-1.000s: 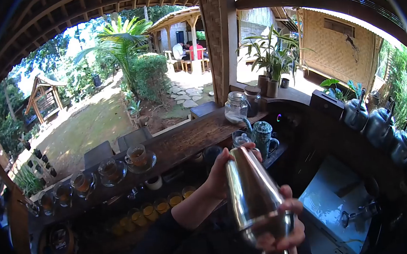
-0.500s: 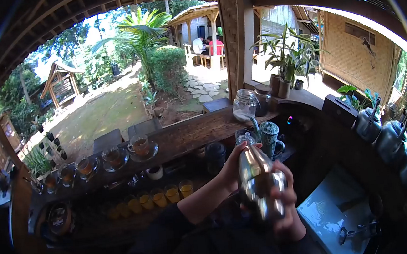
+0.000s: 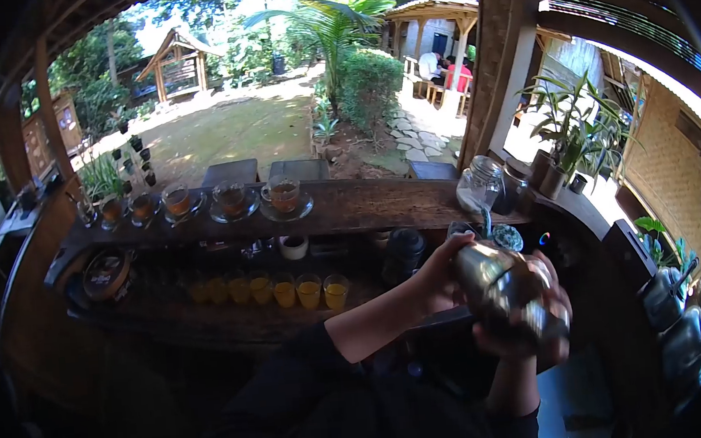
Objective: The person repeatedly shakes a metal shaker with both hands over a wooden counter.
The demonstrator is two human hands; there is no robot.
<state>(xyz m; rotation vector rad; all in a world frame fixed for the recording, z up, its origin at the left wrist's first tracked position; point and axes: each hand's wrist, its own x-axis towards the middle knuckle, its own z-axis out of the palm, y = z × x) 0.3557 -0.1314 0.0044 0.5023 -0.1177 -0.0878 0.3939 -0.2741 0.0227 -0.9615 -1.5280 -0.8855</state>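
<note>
A shiny metal shaker [image 3: 504,289], blurred by motion, is tilted between my two hands. My left hand [image 3: 441,273] wraps round its upper left end. Around the lower right end are the fingers of my right hand [image 3: 543,315], smeared but closed on the metal. Just behind the shaker stand a patterned blue-green mug [image 3: 507,238] and a glass jar [image 3: 480,186] of white contents. Several glasses of orange drink [image 3: 309,291] line the lower shelf. On the upper counter, several cups of brown drink [image 3: 285,194] stand in a row, some on glass saucers.
The wooden counter [image 3: 382,200] runs across in front. Metal kettles [image 3: 685,341] stand at the right, near a potted plant [image 3: 578,123]. A sink [image 3: 575,399] lies at the lower right. People [image 3: 459,77] sit outside under a roof.
The view has turned right-to-left, so the counter and garden appear shifted to the right. My hands and the shaker also appear farther right, and the shaker is tilted more sideways.
</note>
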